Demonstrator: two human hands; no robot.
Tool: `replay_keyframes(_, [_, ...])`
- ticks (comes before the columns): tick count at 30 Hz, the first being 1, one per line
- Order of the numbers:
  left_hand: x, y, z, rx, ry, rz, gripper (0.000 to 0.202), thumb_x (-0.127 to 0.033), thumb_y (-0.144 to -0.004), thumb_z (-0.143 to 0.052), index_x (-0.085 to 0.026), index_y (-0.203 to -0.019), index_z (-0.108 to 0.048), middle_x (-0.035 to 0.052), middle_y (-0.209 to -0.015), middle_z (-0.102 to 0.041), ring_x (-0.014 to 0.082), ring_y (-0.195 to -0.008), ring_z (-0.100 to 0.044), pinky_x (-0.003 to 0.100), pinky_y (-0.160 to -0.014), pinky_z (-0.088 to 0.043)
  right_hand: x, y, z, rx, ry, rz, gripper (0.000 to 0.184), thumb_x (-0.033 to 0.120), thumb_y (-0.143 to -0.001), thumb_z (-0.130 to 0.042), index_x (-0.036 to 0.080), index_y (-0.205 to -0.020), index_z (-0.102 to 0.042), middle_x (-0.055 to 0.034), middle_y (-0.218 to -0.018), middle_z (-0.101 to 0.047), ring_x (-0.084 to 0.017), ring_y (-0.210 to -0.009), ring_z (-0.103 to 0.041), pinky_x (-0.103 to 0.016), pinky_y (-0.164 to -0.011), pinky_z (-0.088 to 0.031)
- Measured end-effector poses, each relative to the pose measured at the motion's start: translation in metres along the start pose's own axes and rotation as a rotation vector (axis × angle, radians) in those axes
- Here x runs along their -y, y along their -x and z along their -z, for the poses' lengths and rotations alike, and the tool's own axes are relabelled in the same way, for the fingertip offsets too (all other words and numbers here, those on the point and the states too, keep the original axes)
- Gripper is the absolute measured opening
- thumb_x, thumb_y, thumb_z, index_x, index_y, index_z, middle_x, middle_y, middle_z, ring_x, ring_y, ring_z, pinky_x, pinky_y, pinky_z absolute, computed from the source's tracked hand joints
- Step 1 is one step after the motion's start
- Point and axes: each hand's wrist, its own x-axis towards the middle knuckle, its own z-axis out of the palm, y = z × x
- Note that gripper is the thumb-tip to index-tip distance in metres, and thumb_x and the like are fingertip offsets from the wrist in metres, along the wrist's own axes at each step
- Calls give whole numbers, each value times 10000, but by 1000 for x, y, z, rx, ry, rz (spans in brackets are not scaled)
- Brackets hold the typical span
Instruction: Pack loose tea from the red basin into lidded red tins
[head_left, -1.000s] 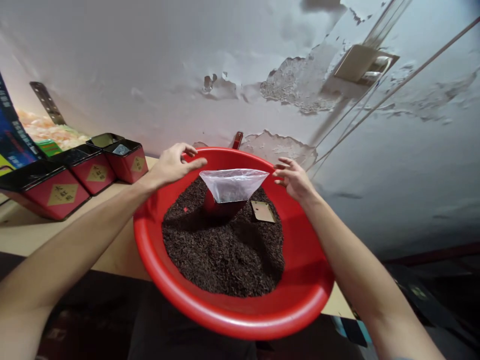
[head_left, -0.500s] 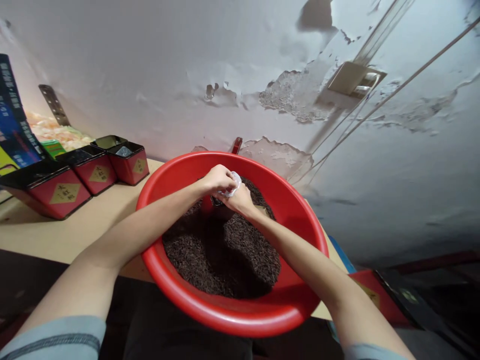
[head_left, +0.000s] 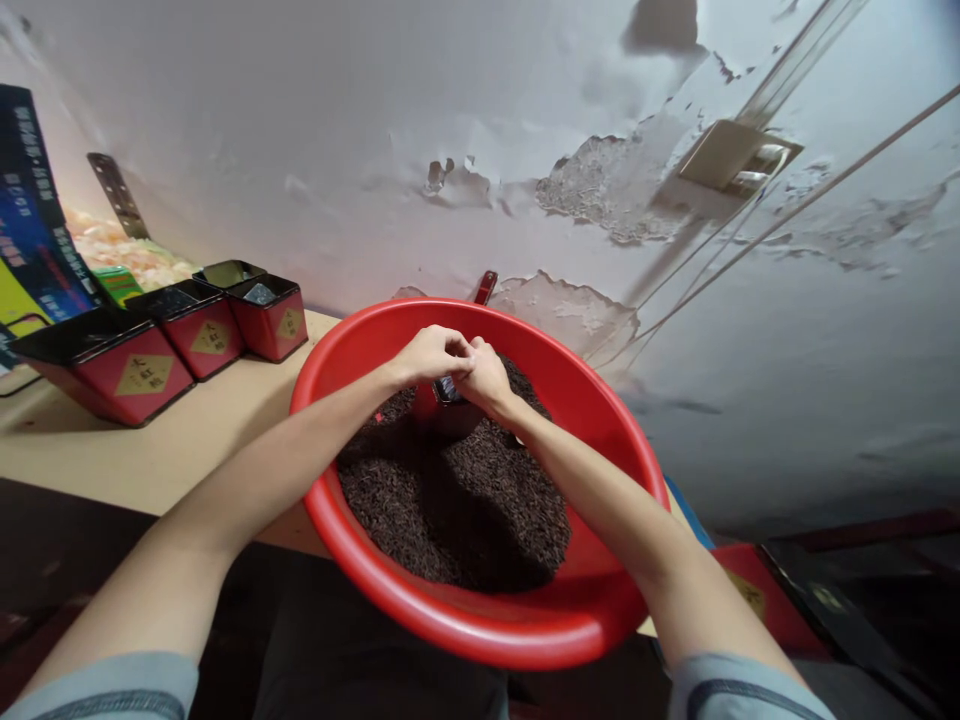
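Note:
A dark red tin [head_left: 448,418] stands in dark, dry, loose tea leaves [head_left: 450,500] inside a big red plastic basin [head_left: 480,650]. Clear plastic [head_left: 448,388], seemingly a bag lining the tin, shows at its mouth under my fingers. My left hand [head_left: 435,353] and my right hand [head_left: 486,380] meet over the tin, both closed with fingertips pinched together on the bag's gathered top. The part between the fingers is mostly hidden. A small red scrap [head_left: 379,416] lies on the leaves at the left.
Several red tins with gold labels, one a large tin [head_left: 142,372], stand left on the pale tabletop [head_left: 82,455]. Behind them is a dark blue box [head_left: 34,200]. A red handle [head_left: 486,288] rises behind the basin. Another red tin [head_left: 765,590] is at lower right. A wall socket [head_left: 739,155] carries cables.
The plastic that stuck up between my hands is now gathered down out of sight. My fingers have drawn closer together, and more of the tin shows. The camera has shifted slightly.

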Motion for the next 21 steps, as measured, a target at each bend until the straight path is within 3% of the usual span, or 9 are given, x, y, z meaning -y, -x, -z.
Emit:
replay_keyframes(3, [14,4,7,4,-25,1,440,-365,-754,-746,-118,-1114,-691,152,-1135,-730,243,-1048,-684,358,-949,-515,-1,-4,8,88,-14,-2,273,275,-908,-519,165,-1107,-669,-159,-1083,-714,-293,-980,-649,-326,-811,-445])
replay_keyframes(6, [27,7,8,103,-179,82,1092,-460,-542,-888,-90,-1468,-443,260,-1542,-431,390,-1424,-423,445,-1140,-382,-4,-7,18,80,13,-11,225,256,-876,-547,161,-1051,-652,-154,-1000,-740,-293,-911,-672,-321,-767,-429])
replay_keyframes(8, [33,7,4,179,-235,92,1320,-438,-451,-925,-66,-1553,-300,287,-1621,-280,430,-1500,-281,462,-1195,-303,-8,-8,24,10,21,-4,180,230,-855,-543,168,-989,-646,-139,-934,-740,-276,-852,-670,-315,-743,-418])
replay_keyframes(11, [38,3,1,220,-218,-18,1296,-344,-496,-918,-73,-1576,-255,256,-1605,-345,383,-1476,-356,414,-1197,-314,-14,-10,29,-104,-34,-10,109,222,-818,-558,190,-901,-622,-96,-844,-719,-236,-765,-642,-298,-708,-403])
replay_keyframes(13, [40,-1,3,238,-235,-56,1158,-244,-542,-898,-120,-1551,-342,203,-1566,-442,351,-1437,-431,394,-1186,-337,-20,-11,29,-80,-79,-6,35,202,-785,-571,204,-813,-591,-68,-769,-688,-212,-706,-609,-288,-680,-387])
replay_keyframes(16, [34,0,5,134,-312,44,924,-165,-654,-826,-180,-1499,-450,163,-1495,-543,353,-1390,-496,428,-1168,-363,-32,-13,29,-84,-161,-59,89,195,-777,-565,216,-703,-520,-45,-690,-637,-184,-640,-553,-283,-645,-364])
replay_keyframes(18, [22,7,-2,16,-331,130,879,-240,-748,-784,-141,-1532,-398,211,-1472,-549,384,-1371,-510,472,-1151,-380,-40,-16,31,-185,-238,-163,148,210,-796,-559,220,-669,-484,-39,-672,-620,-171,-621,-525,-279,-632,-360])
replay_keyframes(21, [2,23,-33,10,-270,178,1239,-502,-720,-816,-13,-1604,-99,348,-1581,-319,458,-1468,-343,534,-1177,-336,-48,-20,37,-240,-346,-302,165,171,-775,-563,218,-645,-472,-31,-658,-609,-159,-613,-504,-272,-625,-366])
